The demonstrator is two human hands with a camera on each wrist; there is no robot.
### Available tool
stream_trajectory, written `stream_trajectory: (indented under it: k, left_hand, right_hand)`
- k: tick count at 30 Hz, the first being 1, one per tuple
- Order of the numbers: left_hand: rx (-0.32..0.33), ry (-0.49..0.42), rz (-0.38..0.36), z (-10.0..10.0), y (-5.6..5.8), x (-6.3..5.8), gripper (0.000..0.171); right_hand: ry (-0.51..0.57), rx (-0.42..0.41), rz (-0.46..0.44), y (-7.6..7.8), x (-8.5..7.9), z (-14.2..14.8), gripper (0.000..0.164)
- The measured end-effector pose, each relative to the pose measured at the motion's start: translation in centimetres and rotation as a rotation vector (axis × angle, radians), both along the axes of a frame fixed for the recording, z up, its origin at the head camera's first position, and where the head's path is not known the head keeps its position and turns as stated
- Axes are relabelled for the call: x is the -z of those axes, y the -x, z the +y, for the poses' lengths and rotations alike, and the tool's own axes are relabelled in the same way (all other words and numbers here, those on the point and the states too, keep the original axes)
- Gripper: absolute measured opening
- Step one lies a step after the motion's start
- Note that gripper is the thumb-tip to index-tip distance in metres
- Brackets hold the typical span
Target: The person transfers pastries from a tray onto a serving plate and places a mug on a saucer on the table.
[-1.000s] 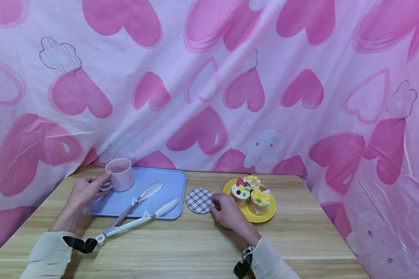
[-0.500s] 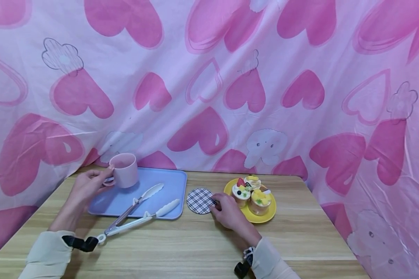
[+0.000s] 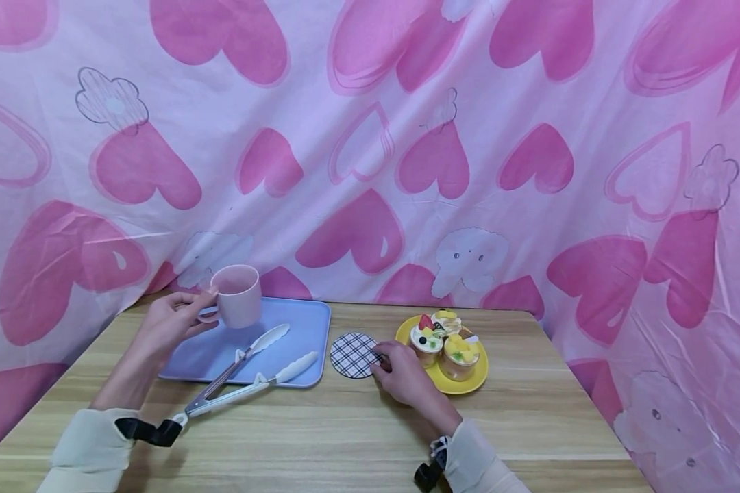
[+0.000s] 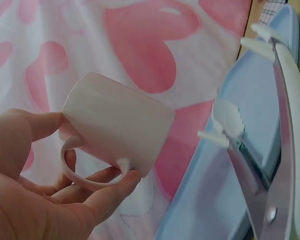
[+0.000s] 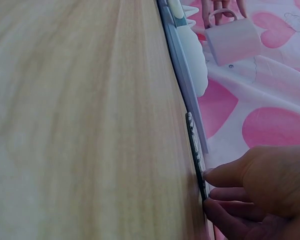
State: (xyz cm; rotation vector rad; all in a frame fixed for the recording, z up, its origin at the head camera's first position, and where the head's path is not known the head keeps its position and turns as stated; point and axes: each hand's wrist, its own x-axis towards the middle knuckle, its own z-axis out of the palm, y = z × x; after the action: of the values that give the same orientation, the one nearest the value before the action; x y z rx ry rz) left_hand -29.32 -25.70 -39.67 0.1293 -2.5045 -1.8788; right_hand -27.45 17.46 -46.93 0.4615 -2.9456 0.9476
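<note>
In the head view my left hand (image 3: pixel 173 320) holds a pink mug (image 3: pixel 240 298) above the blue tray (image 3: pixel 206 359). The left wrist view shows the thumb at the mug's (image 4: pixel 117 122) rim and fingers curled through and around its handle. White-tipped tongs (image 3: pixel 240 383) lie partly on the tray, spread apart, their joined end on the table. My right hand (image 3: pixel 407 373) pinches the right edge of a round checked coaster (image 3: pixel 353 356), which lies on the table. From the right wrist view the coaster (image 5: pixel 194 142) appears edge-on, with thumb and fingertips at its near edge.
Right of the coaster stands a yellow plate (image 3: pixel 462 389) with several dessert cups (image 3: pixel 459 352) topped with fruit. A pink heart-patterned cloth (image 3: pixel 370 233) hangs behind the wooden table (image 3: pixel 321 445).
My left hand has lifted the mug up from the tray and carried it to the right. The right hand and the coaster have stayed in place.
</note>
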Motion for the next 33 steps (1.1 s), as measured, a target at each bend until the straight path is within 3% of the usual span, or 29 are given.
stream_trajectory:
  k: [11, 23, 33]
  left_hand:
    - [0.111, -0.049, 0.036, 2.6, -0.7, -0.6, 0.071]
    - [0.141, -0.077, 0.004, 6.0, -1.4, -1.0, 0.072]
    - [0.140, -0.066, -0.015, 8.4, -1.6, -0.4, 0.072]
  right_hand:
    - [0.001, -0.022, 0.021, 0.2, 0.2, 0.1, 0.035]
    - [0.021, -0.030, 0.026, 0.1, 0.0, 0.1, 0.034]
    - [0.025, -0.025, 0.021, 0.3, 0.1, 0.1, 0.035]
